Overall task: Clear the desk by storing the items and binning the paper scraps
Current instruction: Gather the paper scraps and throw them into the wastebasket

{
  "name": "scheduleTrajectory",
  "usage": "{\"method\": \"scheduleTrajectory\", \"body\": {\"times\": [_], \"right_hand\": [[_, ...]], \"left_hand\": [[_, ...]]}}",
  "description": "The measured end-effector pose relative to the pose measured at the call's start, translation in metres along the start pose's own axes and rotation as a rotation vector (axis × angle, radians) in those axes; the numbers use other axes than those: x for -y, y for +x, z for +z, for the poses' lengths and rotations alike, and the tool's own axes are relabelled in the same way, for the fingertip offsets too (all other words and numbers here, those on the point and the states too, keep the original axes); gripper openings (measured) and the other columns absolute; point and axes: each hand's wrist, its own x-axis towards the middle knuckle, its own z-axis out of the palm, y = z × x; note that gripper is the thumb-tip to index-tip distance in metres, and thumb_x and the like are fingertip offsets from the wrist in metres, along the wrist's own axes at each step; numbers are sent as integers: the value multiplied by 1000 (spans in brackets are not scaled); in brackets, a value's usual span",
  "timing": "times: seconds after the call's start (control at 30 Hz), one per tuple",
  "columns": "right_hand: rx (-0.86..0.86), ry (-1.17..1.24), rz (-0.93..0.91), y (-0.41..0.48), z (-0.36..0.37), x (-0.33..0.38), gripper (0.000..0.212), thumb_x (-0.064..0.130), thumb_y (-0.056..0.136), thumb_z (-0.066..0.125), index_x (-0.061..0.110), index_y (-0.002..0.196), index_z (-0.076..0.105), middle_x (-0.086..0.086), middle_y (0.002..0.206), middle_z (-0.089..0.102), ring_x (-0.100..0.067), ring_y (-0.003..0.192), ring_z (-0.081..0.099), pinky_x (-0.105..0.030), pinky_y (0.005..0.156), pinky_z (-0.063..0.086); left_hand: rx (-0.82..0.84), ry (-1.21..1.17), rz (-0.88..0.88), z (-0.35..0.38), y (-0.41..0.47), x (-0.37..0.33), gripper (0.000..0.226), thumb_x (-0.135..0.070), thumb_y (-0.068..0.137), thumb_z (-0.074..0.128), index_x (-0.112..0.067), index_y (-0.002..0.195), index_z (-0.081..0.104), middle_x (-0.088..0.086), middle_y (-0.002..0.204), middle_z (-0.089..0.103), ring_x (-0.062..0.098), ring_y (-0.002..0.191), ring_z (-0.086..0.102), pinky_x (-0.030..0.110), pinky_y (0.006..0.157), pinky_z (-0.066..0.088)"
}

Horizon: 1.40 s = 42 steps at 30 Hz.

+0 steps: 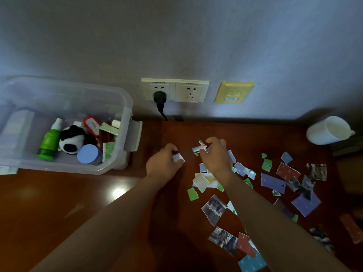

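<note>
Several torn paper scraps (273,182) in purple, green, red and photo print lie scattered over the right half of the dark wooden desk (59,203). My left hand (164,163) curls around a small white scrap (178,158) near the desk's middle. My right hand (215,154) pinches a bunch of white-and-green scraps (199,149) just right of it. A clear plastic storage box (125,122) stands at the left, holding a green spray bottle (49,140), a panda plush (71,139), a round blue tin (89,154) and other small items.
A white cup (328,130) lies tipped on its side at the far right by the wall. Two wall sockets (174,90), one with a black plug (160,99), and a yellow wall plate (233,92) sit above the desk's back edge.
</note>
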Motion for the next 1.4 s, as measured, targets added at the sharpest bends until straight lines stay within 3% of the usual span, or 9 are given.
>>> {"method": "scheduleTrajectory", "body": {"times": [0.17,0.37,0.57,0.7,0.83,0.93,1.1,1.23,1.4], "right_hand": [[-3,-145,-16,13,7,7,52,42,85,69,22,128,48,-1,129,42,-22,102,61,-28,68,43],[2,-206,-17,20,12,14,32,38,87,69,19,111,59,-4,118,48,-22,98,57,-29,68,44],[-28,-175,-69,11,21,10,11,30,92,62,21,98,60,0,95,65,-19,91,60,-26,66,43],[-49,169,-13,-1,17,7,6,20,89,64,21,91,59,7,85,61,-13,80,58,-22,60,42],[-33,636,215,-7,4,-1,19,3,81,67,20,80,58,-6,91,65,-22,84,67,-35,73,58],[-56,750,309,-12,-5,-7,22,-4,86,59,17,80,57,-10,95,64,-17,76,67,-22,60,56],[-43,540,284,-12,-7,-20,22,7,92,55,25,80,55,7,88,58,-22,99,63,-32,73,55],[10,417,200,-14,-5,-27,9,14,91,61,19,98,59,4,98,61,-18,103,62,-23,70,52],[15,75,40,-18,-1,-27,49,33,78,79,17,119,55,0,108,59,-11,88,55,-23,63,40]], "left_hand": [[59,72,20,4,2,7,28,-50,77,71,-30,93,58,-7,104,59,15,91,61,34,78,54],[1,-6,28,6,-2,8,49,-47,75,75,-27,112,50,-7,107,60,16,89,62,33,75,53],[29,-1,16,8,-4,3,21,-41,80,71,-27,92,61,-2,106,59,20,91,62,34,77,52],[2,-41,13,9,-6,3,46,-37,80,72,-25,118,49,-3,117,57,20,98,62,35,80,52],[4,-7,8,7,-5,-2,34,-36,81,72,-25,109,57,0,114,56,18,92,60,32,76,51],[-11,26,-14,4,-4,-6,30,-35,80,73,-23,104,59,1,113,51,21,95,57,33,77,49],[-32,40,24,10,-6,-14,20,-28,87,65,-22,101,52,1,101,62,22,93,60,34,75,51],[42,-230,10,14,-3,-18,16,-23,94,57,-19,110,55,-1,97,62,20,89,62,28,73,48],[108,-801,-235,9,3,-30,10,-7,93,59,-12,100,58,10,98,66,21,82,66,36,77,57]]}}
